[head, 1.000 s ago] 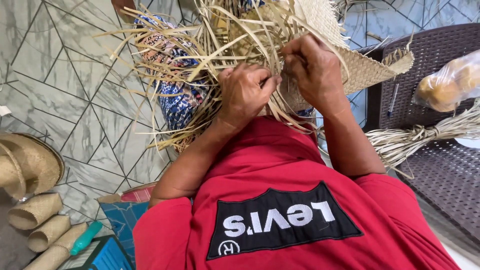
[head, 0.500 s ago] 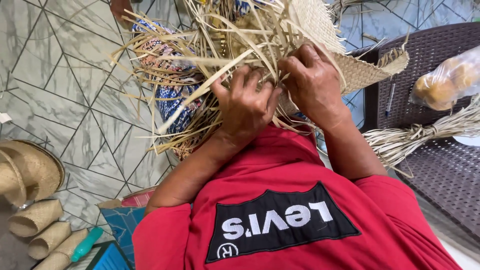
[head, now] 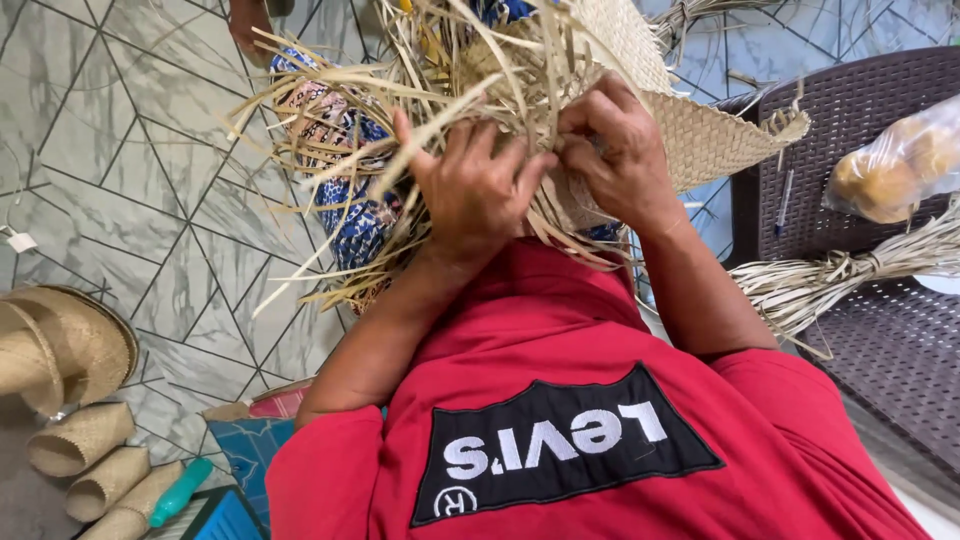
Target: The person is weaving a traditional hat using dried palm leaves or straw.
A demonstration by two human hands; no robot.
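**Both hands deep in loose straw at the edge of a woven piece**

Nearest to us is our red short-sleeved shirt [head: 600, 440] with a black patch on the chest. Above it our left hand [head: 478, 190] is closed around a clutch of pale, flat, dry straw strips [head: 400, 150], fingers curled tight, the strips fanning out toward nine and ten o'clock. Just beside it, at two o'clock from it, our right hand [head: 618, 150] pinches strips against the tan, finely plaited straw mat-like piece [head: 710, 140], thumb and fingertips pressed together on the weave. The two hands nearly touch.

At eight o'clock lie several small rolled tubes of woven straw [head: 85, 450] and a turquoise plastic handle [head: 180, 492], with a round woven straw hat [head: 70, 340] above them. At three o'clock a tied bundle of dry straw [head: 850, 275] rests on a dark brown wicker seat [head: 880, 360], near a clear plastic bag with yellow-brown contents [head: 895, 165]. Beyond the strips shows blue patterned cloth [head: 360, 225] over a grey marbled tile floor [head: 130, 170].
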